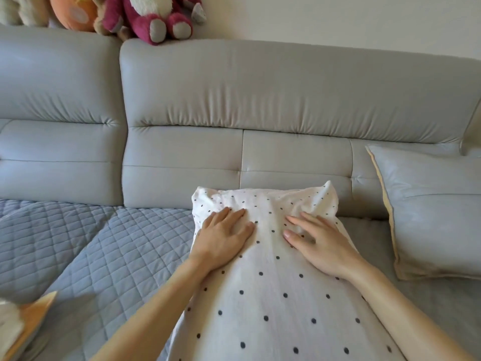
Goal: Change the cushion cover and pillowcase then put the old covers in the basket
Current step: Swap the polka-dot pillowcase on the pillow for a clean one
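We pressed our left hand and right hand flat, fingers spread, on the dotted pillowcase, which lay stuffed full on the sofa. A grey cushion leaned against the backrest just to its right.

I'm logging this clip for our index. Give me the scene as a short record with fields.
setting: grey sofa with a quilted seat cover
main item: white dotted pillow lying on the seat, far end near the backrest
hands: left hand and right hand both flat on the pillow, fingers straight
nearby: grey cushion at the right; plush toys on top of the backrest
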The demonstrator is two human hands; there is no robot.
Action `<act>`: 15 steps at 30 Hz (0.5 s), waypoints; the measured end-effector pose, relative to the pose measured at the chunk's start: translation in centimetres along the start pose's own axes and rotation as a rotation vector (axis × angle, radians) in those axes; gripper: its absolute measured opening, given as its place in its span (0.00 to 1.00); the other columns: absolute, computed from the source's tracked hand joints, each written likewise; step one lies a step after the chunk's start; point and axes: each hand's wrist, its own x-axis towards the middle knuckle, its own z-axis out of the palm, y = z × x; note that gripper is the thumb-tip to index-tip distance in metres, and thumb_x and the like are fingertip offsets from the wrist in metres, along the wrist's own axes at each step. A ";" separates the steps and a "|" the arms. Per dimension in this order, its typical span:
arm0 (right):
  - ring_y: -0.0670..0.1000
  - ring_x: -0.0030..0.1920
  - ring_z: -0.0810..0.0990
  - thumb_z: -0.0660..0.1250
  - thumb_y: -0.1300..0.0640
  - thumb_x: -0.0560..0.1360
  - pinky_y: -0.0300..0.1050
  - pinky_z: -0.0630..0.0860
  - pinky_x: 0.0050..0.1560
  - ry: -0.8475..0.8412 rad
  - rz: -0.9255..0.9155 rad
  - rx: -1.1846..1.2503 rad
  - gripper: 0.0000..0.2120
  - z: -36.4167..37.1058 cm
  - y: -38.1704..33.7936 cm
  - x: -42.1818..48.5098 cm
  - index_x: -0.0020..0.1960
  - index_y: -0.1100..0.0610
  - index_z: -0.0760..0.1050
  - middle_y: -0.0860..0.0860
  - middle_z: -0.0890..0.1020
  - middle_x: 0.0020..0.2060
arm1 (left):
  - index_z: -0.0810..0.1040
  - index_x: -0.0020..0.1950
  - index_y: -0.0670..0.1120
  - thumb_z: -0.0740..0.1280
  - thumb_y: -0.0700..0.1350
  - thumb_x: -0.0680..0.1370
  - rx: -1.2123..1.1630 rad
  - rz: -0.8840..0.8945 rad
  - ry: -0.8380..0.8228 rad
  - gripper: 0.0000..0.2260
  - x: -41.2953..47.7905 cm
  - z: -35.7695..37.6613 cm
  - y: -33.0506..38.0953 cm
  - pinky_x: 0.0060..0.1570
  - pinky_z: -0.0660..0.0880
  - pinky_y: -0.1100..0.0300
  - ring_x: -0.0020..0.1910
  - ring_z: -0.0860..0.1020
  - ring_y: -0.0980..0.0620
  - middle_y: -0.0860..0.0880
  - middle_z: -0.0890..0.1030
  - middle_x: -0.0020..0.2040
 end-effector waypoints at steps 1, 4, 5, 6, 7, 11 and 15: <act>0.48 0.79 0.48 0.51 0.27 0.74 0.53 0.50 0.78 -0.012 0.000 -0.035 0.30 0.1 -0.7 -2.0 0.75 0.33 0.60 0.40 0.55 0.78 | 0.62 0.76 0.64 0.55 0.72 0.74 -0.004 -0.004 0.001 0.31 -1.7 0.1 0.3 0.77 0.48 0.48 0.79 0.50 0.52 0.56 0.57 0.79; 0.45 0.79 0.42 0.47 0.26 0.73 0.54 0.45 0.78 -0.010 -0.023 -0.132 0.32 0.6 -2.2 -8.8 0.76 0.31 0.52 0.38 0.48 0.79 | 0.57 0.77 0.65 0.56 0.69 0.77 -0.019 0.007 0.004 0.30 -7.8 0.7 0.8 0.77 0.48 0.50 0.79 0.47 0.55 0.58 0.52 0.80; 0.44 0.79 0.39 0.45 0.26 0.73 0.54 0.44 0.78 -0.012 -0.028 -0.154 0.32 1.1 -2.5 -11.1 0.76 0.30 0.49 0.36 0.45 0.79 | 0.55 0.77 0.66 0.56 0.70 0.76 -0.015 0.014 0.007 0.30 -10.1 0.9 0.8 0.77 0.49 0.49 0.79 0.46 0.55 0.59 0.51 0.80; 0.43 0.78 0.37 0.43 0.25 0.72 0.54 0.43 0.78 -0.007 -0.028 -0.164 0.32 1.6 -2.6 -13.3 0.75 0.28 0.47 0.35 0.43 0.78 | 0.53 0.77 0.67 0.55 0.71 0.76 -0.007 0.016 0.010 0.31 -12.3 1.1 0.6 0.77 0.49 0.48 0.79 0.46 0.55 0.60 0.50 0.80; 0.43 0.78 0.35 0.41 0.24 0.71 0.56 0.43 0.78 -0.003 -0.023 -0.177 0.32 2.2 -2.5 -15.3 0.74 0.27 0.43 0.34 0.40 0.78 | 0.51 0.76 0.69 0.54 0.72 0.75 0.001 0.012 0.014 0.31 -14.3 1.3 0.3 0.77 0.51 0.48 0.79 0.46 0.55 0.61 0.49 0.79; 0.49 0.79 0.39 0.37 0.20 0.68 0.60 0.51 0.77 0.020 0.156 -0.123 0.32 3.1 -0.3 -20.7 0.71 0.22 0.37 0.37 0.38 0.78 | 0.49 0.76 0.70 0.54 0.75 0.72 -0.061 -0.131 0.039 0.33 -21.0 1.9 -0.8 0.73 0.59 0.46 0.78 0.56 0.48 0.54 0.50 0.80; 0.58 0.73 0.66 0.48 0.26 0.75 0.53 0.68 0.66 0.054 0.455 0.132 0.34 3.4 1.9 -23.6 0.78 0.36 0.50 0.53 0.62 0.77 | 0.52 0.77 0.59 0.59 0.76 0.69 -0.279 -0.356 0.064 0.41 -24.1 2.4 -1.7 0.65 0.70 0.44 0.67 0.73 0.41 0.44 0.70 0.71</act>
